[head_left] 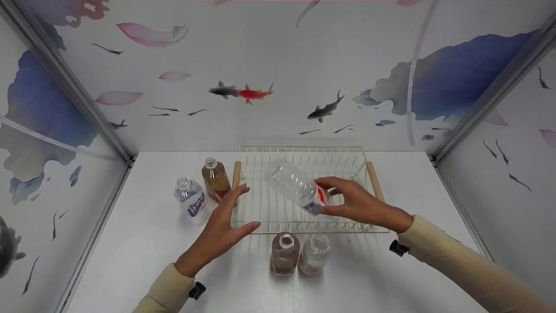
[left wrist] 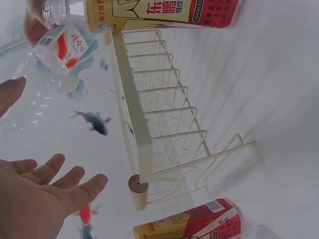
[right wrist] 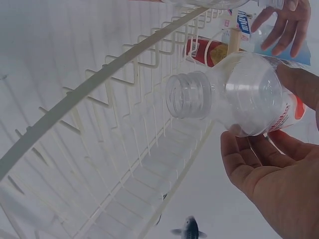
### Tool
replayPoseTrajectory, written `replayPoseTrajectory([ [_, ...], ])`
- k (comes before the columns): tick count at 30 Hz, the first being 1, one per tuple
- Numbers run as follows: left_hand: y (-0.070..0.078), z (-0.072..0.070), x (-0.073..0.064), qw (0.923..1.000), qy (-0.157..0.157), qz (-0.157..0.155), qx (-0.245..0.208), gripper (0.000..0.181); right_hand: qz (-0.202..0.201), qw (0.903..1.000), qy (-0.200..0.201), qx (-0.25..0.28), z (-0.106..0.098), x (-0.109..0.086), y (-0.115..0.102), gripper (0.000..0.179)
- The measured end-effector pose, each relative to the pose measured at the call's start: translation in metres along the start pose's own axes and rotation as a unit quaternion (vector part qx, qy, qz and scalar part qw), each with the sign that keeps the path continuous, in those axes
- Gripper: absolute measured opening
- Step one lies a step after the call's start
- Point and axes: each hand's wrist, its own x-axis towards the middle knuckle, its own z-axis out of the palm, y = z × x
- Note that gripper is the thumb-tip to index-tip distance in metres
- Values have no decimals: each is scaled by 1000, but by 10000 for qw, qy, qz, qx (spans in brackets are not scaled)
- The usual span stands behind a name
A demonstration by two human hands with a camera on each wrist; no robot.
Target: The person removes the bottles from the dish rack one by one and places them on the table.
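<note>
My right hand (head_left: 360,203) grips a clear plastic bottle (head_left: 289,182) by its labelled part, above a cream wire rack (head_left: 304,148). The bottle is tilted, its ribbed end towards the upper left. In the right wrist view its uncapped mouth (right wrist: 175,96) shows in front of the fingers. My left hand (head_left: 221,224) is spread beside the rack's left wooden handle (head_left: 236,174), holding nothing. The left wrist view shows its fingers (left wrist: 75,194) apart from the rack.
Left of the rack stand an amber-looking bottle (head_left: 216,178) and a clear bottle with a purple-blue label (head_left: 190,200). A brownish bottle (head_left: 285,256) and another clear bottle (head_left: 315,258) stand before its front edge. Patterned panels (head_left: 278,56) enclose the white table (head_left: 147,174).
</note>
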Motion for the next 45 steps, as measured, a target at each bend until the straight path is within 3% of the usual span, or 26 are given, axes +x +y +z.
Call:
replayPoseTrajectory([
  [7,7,4,5,9999,-163,-1,49,92,-128,9996,-16,-241,2,-2,-2,67],
  [12,11,6,8,9994,-335,-41,83,93,32,9991,-59,-415,3,-5,-5,68],
  [28,22,7,22,9977,-583,219,268,94,61,9967,-136,-804,1,-6,-12,68],
  [45,22,10,31,9976,-472,379,346,94,-346,9922,-105,-1192,-1,-3,-18,65],
])
